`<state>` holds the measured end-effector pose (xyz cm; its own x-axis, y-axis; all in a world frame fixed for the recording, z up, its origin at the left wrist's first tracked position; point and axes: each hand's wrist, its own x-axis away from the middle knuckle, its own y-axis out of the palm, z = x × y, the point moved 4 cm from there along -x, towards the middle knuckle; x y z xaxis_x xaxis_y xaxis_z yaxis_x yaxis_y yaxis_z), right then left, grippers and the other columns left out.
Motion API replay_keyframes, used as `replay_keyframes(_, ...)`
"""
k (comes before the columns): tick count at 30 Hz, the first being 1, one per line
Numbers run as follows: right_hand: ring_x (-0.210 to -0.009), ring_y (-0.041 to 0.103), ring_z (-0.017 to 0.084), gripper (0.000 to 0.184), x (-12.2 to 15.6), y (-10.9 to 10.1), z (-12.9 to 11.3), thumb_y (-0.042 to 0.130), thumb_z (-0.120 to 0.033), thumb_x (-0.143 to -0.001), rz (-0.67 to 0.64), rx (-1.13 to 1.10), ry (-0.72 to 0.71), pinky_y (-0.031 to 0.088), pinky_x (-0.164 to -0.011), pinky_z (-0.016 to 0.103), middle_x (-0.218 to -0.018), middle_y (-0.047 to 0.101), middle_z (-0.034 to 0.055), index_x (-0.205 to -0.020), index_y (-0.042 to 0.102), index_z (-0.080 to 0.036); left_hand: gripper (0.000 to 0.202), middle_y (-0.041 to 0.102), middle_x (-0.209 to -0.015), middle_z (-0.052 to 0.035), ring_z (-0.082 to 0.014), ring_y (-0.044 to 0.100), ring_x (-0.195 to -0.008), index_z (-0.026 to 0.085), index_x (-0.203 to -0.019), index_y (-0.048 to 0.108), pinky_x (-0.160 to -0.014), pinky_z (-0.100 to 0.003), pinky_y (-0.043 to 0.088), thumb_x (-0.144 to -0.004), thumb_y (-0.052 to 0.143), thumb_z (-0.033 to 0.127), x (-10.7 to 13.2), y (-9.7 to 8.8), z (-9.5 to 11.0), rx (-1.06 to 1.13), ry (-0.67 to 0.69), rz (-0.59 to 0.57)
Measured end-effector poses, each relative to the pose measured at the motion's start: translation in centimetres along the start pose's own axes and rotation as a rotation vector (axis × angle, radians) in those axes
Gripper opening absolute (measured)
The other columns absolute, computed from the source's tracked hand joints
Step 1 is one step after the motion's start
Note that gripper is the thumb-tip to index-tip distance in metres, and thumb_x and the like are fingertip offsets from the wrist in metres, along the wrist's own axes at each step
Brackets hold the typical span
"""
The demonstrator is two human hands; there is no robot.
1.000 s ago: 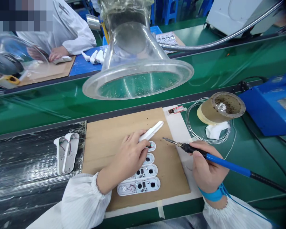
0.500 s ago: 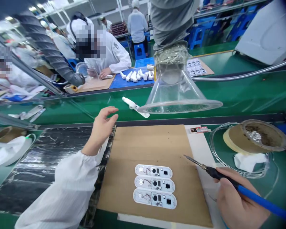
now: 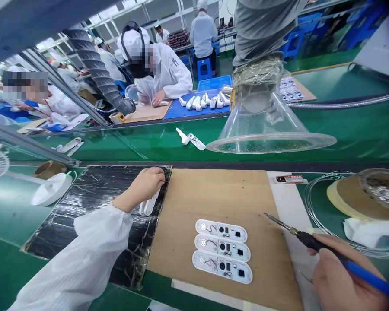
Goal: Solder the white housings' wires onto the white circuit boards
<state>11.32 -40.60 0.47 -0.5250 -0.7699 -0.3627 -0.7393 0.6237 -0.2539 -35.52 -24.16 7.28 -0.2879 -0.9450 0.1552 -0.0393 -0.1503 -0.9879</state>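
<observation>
My right hand (image 3: 343, 272) grips a soldering iron (image 3: 314, 244) with a black and blue handle, its metal tip pointing left above the cardboard sheet (image 3: 214, 194). On that sheet lie three white oblong shells (image 3: 222, 246) side by side, each with a circuit board, thin red wires and a round part. My left hand (image 3: 147, 185) is lowered at the right edge of a black mat (image 3: 97, 190), its fingers curled down and partly hidden. White oblong casings (image 3: 151, 203) lie beneath and against that hand. I cannot see whether its fingertips hold one.
A clear extraction hood (image 3: 269, 125) hangs above the back of the bench. Solder wire coils (image 3: 314, 207) and a brown roll (image 3: 353, 196) stand at right. A white fan base (image 3: 52, 190) is at left. White parts (image 3: 191, 140) sit on the green strip behind; co-workers sit beyond.
My left hand has come down from the air to the white casings on the black mat, its fingers curling. The whole view has shifted left. My right hand still holds the soldering iron.
</observation>
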Motion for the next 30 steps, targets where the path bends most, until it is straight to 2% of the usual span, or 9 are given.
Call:
replay_keyframes(2, -0.076, 0.072, 0.027, 0.017, -0.1, 0.1, -0.2, 0.075, -0.035, -0.090, 0.006, -0.031, -0.010, 0.056, -0.074, 0.044, -0.079, 0.073, 0.0066, -0.093, 0.078, -0.019, 0.023, 0.080, -0.112, -0.0130, -0.0365, 0.073, -0.117, 0.020, -0.087, 0.076, -0.109, -0.056, 0.054, -0.099, 0.056, 0.021, -0.6, -0.7, 1.0, 0.009, 0.025, 0.021)
replay_keyframes(5, -0.064, 0.067, 0.023, 0.022, 0.0, 0.5, 0.1, 0.077, -0.038, -0.094, 0.040, -0.110, 0.066, 0.051, -0.062, 0.038, -0.077, 0.073, 0.0064, -0.099, 0.080, -0.017, 0.023, 0.080, -0.112, -0.0090, -0.0296, 0.074, -0.111, 0.021, -0.094, 0.073, -0.103, -0.047, 0.056, -0.105, 0.054, 0.026, -1.0, -2.4, 3.6, 0.136, 0.106, 0.120)
replay_keyframes(9, -0.071, 0.071, 0.022, 0.031, 0.3, 1.4, 0.7, 0.080, -0.038, -0.096, 0.054, -0.254, 0.158, 0.055, -0.067, 0.039, -0.092, 0.078, 0.0084, -0.119, 0.081, -0.016, 0.023, 0.074, -0.108, -0.0065, -0.0205, 0.072, -0.098, 0.020, -0.088, 0.065, -0.088, -0.035, 0.057, -0.109, 0.056, 0.025, -0.9, -3.7, 9.8, 0.422, 0.323, 0.319)
replay_keyframes(13, -0.080, 0.073, 0.022, 0.036, -0.1, 2.1, 0.4, 0.075, -0.041, -0.102, 0.008, -0.228, 0.147, 0.060, -0.077, 0.041, -0.094, 0.080, 0.0070, -0.131, 0.077, -0.020, 0.019, 0.071, -0.110, -0.0066, -0.0182, 0.071, -0.104, 0.020, -0.092, 0.062, -0.090, -0.031, 0.057, -0.110, 0.056, 0.016, -0.6, -2.4, 17.0, 0.603, 0.540, 0.348)
replay_keyframes(16, -0.080, 0.074, 0.021, 0.034, -0.6, 2.5, 0.1, 0.071, -0.044, -0.105, -0.020, -0.233, 0.158, 0.062, -0.076, 0.040, -0.095, 0.081, 0.0066, -0.131, 0.076, -0.022, 0.015, 0.070, -0.111, -0.0064, -0.0168, 0.071, -0.100, 0.020, -0.098, 0.060, -0.087, -0.029, 0.058, -0.111, 0.055, 0.013, -0.1, -0.9, 20.8, 0.674, 0.618, 0.335)
replay_keyframes(19, -0.076, 0.075, 0.021, 0.033, -1.2, 2.7, 0.0, 0.070, -0.046, -0.105, -0.041, -0.226, 0.171, 0.063, -0.071, 0.038, -0.095, 0.082, 0.0063, -0.128, 0.078, -0.024, 0.012, 0.069, -0.113, -0.0065, -0.0156, 0.072, -0.096, 0.020, -0.102, 0.058, -0.082, -0.027, 0.058, -0.111, 0.056, 0.012, 0.7, 0.1, 22.7, 0.714, 0.691, 0.348)
replay_keyframes(24, -0.091, 0.080, 0.027, 0.034, -1.8, 2.8, -0.1, 0.077, -0.048, -0.099, -0.018, -0.141, 0.173, 0.068, -0.078, 0.041, -0.112, 0.084, 0.0098, -0.123, 0.081, -0.024, 0.008, 0.069, -0.117, -0.0089, -0.0184, 0.074, -0.102, 0.020, -0.111, 0.058, -0.084, -0.029, 0.062, -0.112, 0.054, 0.013, 1.7, 0.8, 23.7, 0.687, 0.769, 0.346)
replay_keyframes(28, -0.055, 0.068, 0.017, 0.031, -1.7, 3.3, -0.1, 0.079, -0.042, -0.098, -0.088, -0.300, 0.246, 0.060, -0.047, 0.033, -0.096, 0.082, 0.0050, -0.125, 0.078, -0.026, 0.010, 0.069, -0.123, -0.0109, -0.0206, 0.076, -0.099, 0.020, -0.108, 0.060, -0.081, -0.034, 0.066, -0.113, 0.051, 0.018, 1.5, 1.3, 24.6, 0.588, 0.733, 0.266)
replay_keyframes(30, -0.059, 0.071, 0.018, 0.030, -1.6, 3.3, -0.3, 0.079, -0.040, -0.098, -0.075, -0.279, 0.221, 0.063, -0.052, 0.033, -0.097, 0.082, 0.0048, -0.124, 0.078, -0.026, 0.012, 0.066, -0.132, -0.0133, -0.0225, 0.076, -0.101, 0.019, -0.113, 0.064, -0.083, -0.038, 0.067, -0.113, 0.052, 0.020, 1.2, 1.6, 25.3, 0.546, 0.699, 0.212)
